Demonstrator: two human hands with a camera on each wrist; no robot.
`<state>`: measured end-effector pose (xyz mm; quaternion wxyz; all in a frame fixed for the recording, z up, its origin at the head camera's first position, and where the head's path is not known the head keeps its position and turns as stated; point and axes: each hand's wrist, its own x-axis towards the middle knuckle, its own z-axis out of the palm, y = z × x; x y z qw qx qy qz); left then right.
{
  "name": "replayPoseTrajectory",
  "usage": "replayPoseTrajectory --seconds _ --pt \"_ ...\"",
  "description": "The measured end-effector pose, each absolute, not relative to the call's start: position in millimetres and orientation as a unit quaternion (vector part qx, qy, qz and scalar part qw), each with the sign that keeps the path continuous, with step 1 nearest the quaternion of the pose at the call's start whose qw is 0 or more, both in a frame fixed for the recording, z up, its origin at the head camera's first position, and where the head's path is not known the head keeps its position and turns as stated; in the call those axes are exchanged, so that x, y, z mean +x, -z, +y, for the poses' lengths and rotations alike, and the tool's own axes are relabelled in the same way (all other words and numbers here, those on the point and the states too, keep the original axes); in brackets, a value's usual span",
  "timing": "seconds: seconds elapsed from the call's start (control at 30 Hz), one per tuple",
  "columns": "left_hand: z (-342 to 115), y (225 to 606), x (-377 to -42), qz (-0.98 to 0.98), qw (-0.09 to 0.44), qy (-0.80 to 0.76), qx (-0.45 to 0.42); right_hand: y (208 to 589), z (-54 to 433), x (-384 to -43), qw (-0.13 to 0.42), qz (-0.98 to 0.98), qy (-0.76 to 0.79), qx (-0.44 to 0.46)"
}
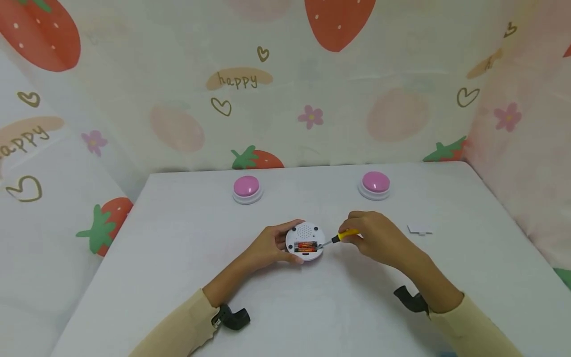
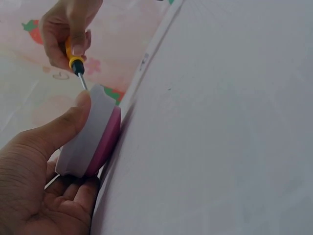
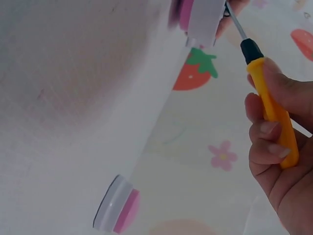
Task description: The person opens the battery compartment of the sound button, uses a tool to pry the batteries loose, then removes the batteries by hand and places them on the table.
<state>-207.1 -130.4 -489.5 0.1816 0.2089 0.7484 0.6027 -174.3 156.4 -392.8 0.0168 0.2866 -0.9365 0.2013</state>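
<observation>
A white round push-button device [image 1: 305, 231] lies turned over, its underside up and its pink dome [image 2: 108, 142] down. Two orange-and-black batteries [image 1: 305, 247] sit in its uncovered battery compartment. My left hand [image 1: 273, 246] grips the device by its left side, thumb at the near edge and fingers round the far side. In my right hand [image 1: 372, 237] is a screwdriver [image 3: 272, 107] with a yellow handle and black collar. Its metal shaft slants down to the left, the tip at the right end of the compartment beside the batteries.
Two similar pink-topped buttons stand dome up at the back of the white table [image 1: 187, 277], one at left [image 1: 247, 188] and one at right [image 1: 374, 185]. A small white battery cover [image 1: 419, 229] lies to the right of my right hand. Strawberry-print cloth hangs behind and at the sides.
</observation>
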Motion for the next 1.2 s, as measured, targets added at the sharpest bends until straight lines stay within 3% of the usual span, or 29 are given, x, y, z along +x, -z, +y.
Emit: replayPoseTrajectory --seconds 0.47,1.2 --pt "-127.4 488.5 -208.5 0.738 0.188 -0.611 0.217 394.4 163.8 -177.0 0.007 -0.938 -0.222 0.266" --pt "-131.5 488.4 -207.4 0.746 0.196 -0.605 0.199 386.9 156.0 -168.7 0.064 -0.928 -0.194 0.312"
